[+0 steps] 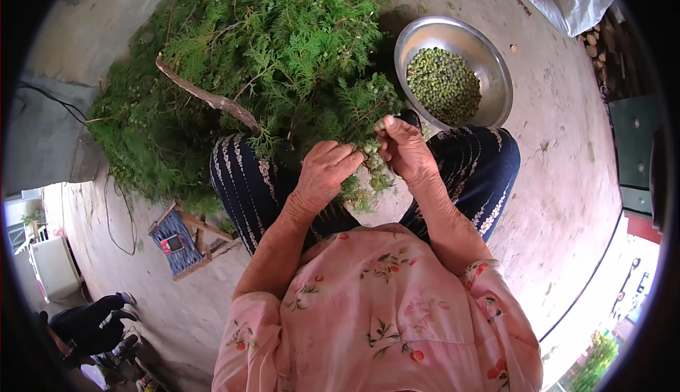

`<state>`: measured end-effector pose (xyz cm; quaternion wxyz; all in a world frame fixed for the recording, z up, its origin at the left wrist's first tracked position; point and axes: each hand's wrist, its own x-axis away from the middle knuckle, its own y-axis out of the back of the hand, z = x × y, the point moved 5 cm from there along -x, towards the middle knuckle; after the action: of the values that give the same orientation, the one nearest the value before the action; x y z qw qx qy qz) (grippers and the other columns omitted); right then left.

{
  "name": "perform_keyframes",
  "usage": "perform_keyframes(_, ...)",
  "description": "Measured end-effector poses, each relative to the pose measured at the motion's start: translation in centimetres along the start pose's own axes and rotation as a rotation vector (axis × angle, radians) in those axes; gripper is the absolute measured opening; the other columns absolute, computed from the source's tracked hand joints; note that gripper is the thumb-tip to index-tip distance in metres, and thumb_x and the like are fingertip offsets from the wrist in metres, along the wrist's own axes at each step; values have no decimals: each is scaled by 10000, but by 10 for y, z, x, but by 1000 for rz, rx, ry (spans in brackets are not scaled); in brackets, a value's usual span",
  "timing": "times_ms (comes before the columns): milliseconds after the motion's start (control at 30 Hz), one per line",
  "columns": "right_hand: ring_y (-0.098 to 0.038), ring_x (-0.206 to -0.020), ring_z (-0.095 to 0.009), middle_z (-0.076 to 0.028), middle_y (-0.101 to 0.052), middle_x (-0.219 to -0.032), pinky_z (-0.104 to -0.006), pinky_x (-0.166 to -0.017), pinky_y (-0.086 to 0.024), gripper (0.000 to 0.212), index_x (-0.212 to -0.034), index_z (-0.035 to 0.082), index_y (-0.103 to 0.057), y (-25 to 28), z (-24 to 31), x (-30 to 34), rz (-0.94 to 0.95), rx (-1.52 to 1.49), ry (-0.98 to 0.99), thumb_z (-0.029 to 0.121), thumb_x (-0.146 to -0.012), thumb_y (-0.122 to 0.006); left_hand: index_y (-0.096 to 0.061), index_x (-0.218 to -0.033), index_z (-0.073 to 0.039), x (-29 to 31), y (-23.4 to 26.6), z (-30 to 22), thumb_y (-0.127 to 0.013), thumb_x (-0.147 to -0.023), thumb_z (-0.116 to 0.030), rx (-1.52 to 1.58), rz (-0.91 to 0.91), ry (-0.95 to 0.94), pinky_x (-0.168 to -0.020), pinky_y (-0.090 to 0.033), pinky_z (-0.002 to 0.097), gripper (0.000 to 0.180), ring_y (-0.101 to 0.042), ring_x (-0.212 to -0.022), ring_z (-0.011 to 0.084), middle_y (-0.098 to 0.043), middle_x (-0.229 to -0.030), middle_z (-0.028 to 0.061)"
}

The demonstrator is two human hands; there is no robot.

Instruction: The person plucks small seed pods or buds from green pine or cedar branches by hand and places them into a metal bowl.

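Observation:
My left hand [324, 174] is closed round a green conifer sprig [373, 158] bearing a cluster of small pale-green cones, held above my lap. Just right of it, my right hand [409, 152] is closed, thumb and forefinger pinched on a small green cone [381, 126]; its other fingers curl beside the cluster. Beyond my hands lies a big heap of leafy conifer branches [283, 59], with a bare brown stick [205, 96] on its near side. Right of the heap stands a round metal basin [500, 73], partly filled with loose green cones [443, 86].
A low wooden stool with a blue woven seat [167, 263] stands at the left, a phone [171, 244] on it. A dark cable [117, 229] runs over the concrete floor nearby. Another person's dark-clothed legs [88, 325] show at lower left. A white sack [584, 2] lies far right.

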<state>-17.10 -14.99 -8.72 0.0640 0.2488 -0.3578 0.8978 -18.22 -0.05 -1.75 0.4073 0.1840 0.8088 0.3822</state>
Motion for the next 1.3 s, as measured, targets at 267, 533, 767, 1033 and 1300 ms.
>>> perform_keyframes(267,-544,-634,-113,-58,-596,-862,-205,-498,-425,160,-975,37,-561,3,9,15,123,22,37,126,-843,-541,-563,-891,-74,1,-4,5,-550,-616,-27,45,6,46,-624,-432,328,279,-522,-690,217,-515,-774,46)
perform_keyframes(533,-544,-651,-103,-52,-575,-873,-207,-523,-426,213,-1032,-2,-554,-7,36,24,96,193,183,126,-866,-519,-568,-875,-79,-1,-5,0,-561,-607,-49,0,31,11,-621,-422,343,270,-508,-683,226,-482,-732,48)
perform_keyframes(767,-596,-670,-150,-109,-593,-858,-245,-530,-507,185,-1019,-5,-556,-32,43,48,129,208,250,10,-840,-510,-562,-960,-79,-8,-8,7,-585,-555,-23,59,-4,233,-663,-406,350,410,-530,-744,270,-529,-774,60)
perform_keyframes(1033,-617,-694,-179,-97,-596,-842,-276,-583,-540,141,-942,-15,-574,-41,38,65,173,325,415,-41,-820,-509,-509,-1126,-67,-8,-19,31,-605,-669,-46,201,-90,448,-775,-431,312,467,-590,-838,280,-605,-925,143)
perform_keyframes(1300,-618,-630,-184,-82,-610,-773,-311,-554,-547,115,-922,8,-566,-14,0,38,23,84,255,-14,-815,-531,-540,-905,-44,1,-24,38,-644,-725,-45,954,-57,773,-798,-394,262,208,-505,-862,121,-562,-901,23)
